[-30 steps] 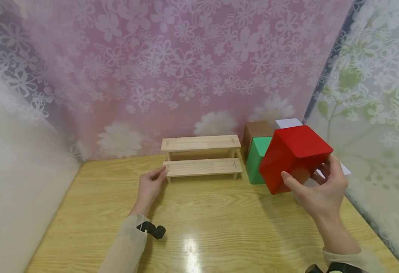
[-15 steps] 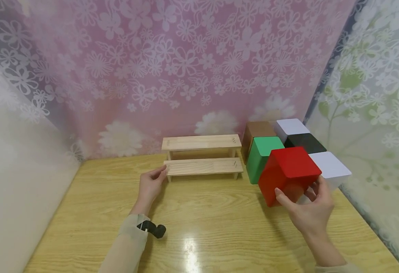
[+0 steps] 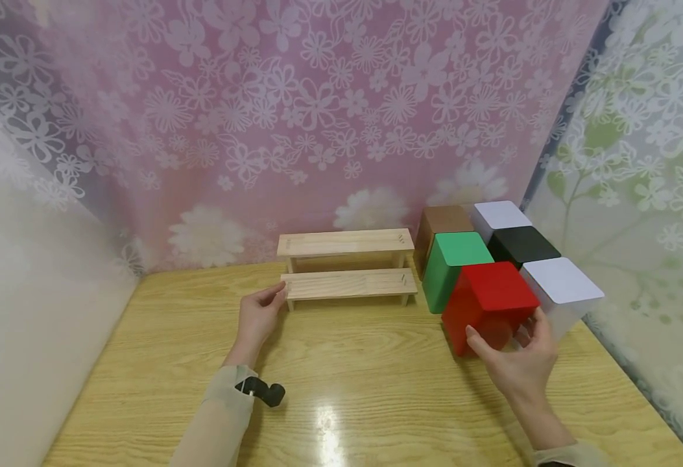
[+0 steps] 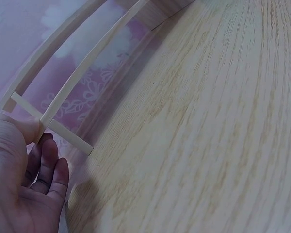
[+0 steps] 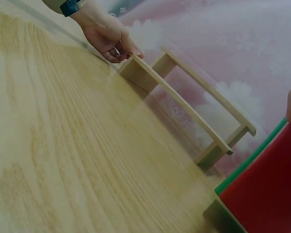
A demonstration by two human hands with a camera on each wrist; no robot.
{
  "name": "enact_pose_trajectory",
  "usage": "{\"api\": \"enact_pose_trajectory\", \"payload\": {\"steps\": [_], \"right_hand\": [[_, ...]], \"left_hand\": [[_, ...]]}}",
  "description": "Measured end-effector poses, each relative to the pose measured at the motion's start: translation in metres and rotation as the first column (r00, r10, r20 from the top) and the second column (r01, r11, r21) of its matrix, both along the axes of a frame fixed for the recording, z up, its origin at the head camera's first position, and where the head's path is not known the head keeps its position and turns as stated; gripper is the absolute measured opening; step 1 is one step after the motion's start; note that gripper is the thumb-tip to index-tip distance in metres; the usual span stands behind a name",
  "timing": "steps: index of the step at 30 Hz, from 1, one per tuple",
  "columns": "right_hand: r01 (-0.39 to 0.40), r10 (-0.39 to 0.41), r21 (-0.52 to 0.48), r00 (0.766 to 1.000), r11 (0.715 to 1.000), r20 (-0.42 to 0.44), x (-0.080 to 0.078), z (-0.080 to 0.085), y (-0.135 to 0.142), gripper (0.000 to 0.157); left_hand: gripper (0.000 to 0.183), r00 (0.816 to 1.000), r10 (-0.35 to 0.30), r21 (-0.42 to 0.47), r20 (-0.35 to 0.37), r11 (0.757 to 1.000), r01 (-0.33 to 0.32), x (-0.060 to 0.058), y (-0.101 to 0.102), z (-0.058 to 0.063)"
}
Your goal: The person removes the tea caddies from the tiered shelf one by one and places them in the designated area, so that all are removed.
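A two-tier wooden rack (image 3: 349,283) stands against the curtain at the back of the table. My left hand (image 3: 257,322) pinches the left end of its lower board; the left wrist view has the thumb on top and fingers curled underneath. At the right, my right hand (image 3: 522,370) grips a red box (image 3: 487,305) near its lower front, thumb on the left and fingers on the right. The red box is slightly tilted, low over the table, right in front of a green box (image 3: 455,259). In the right wrist view only part of the red box (image 5: 264,187) shows.
Behind the red box, a brown box (image 3: 443,220), a black box (image 3: 522,245) and two white boxes, one at the back (image 3: 501,215) and one nearer (image 3: 560,282), stand close together. Floral curtains (image 3: 341,117) bound the wooden table (image 3: 341,376).
My right hand has brought the red box down and toward me, from over the other boxes to in front of the green one. The left hand has stayed on the rack.
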State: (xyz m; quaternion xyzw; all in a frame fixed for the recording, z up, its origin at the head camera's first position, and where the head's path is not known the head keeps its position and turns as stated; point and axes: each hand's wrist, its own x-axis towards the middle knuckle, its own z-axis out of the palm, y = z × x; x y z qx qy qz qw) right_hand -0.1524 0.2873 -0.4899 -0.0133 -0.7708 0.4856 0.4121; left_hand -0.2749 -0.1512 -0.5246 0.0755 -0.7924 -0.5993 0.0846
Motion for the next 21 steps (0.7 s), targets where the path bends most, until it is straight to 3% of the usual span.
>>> {"api": "enact_pose_trajectory", "payload": {"steps": [7, 16, 21], "right_hand": [[0.003, -0.003, -0.008, 1.000, 1.000, 0.029, -0.001, -0.010, -0.004, 0.093], [-0.004, 0.005, -0.026, 1.000, 1.000, 0.010, 0.005, -0.001, -0.018, 0.089], [0.002, -0.002, -0.004, 1.000, 1.000, 0.026, -0.002, -0.016, -0.009, 0.095]], "left_hand": [[0.028, 1.000, -0.004, 0.009, -0.009, 1.000, 0.004, 0.000, 0.000, -0.001], [0.027, 1.000, 0.004, 0.012, -0.022, 1.000, -0.003, 0.000, 0.000, -0.002], [0.028, 1.000, 0.002, 0.015, -0.028, 1.000, -0.002, -0.001, -0.001, -0.003]]}}
